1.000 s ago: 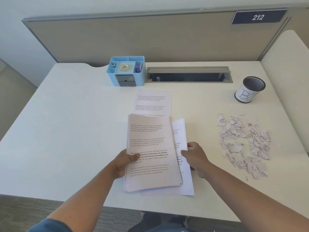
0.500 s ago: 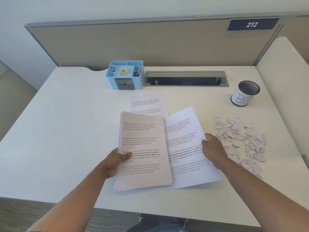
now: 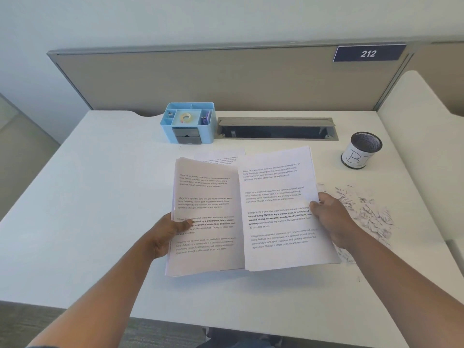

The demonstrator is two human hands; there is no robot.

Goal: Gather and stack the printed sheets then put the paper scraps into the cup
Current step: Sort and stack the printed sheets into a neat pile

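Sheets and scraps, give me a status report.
Left hand grips stack; right hand grips sheets. One sheet on desk. Scraps loose, cup untouched.

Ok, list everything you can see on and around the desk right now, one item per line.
stack of sheets: one, white, printed, in left hand
loose sheet: one, white, printed, in right hand
sheet on desk: one, white, behind the stack
paper scraps: one pile, white, desk right
cup: one, black mesh, white label, back right
organiser: one, light blue, back centre
tape roll: one, yellowish, in organiser
cable slot: one, grey, back edge
number plate: one, dark blue, divider
desk: one, white
left hand: gripping stack
right hand: gripping sheet
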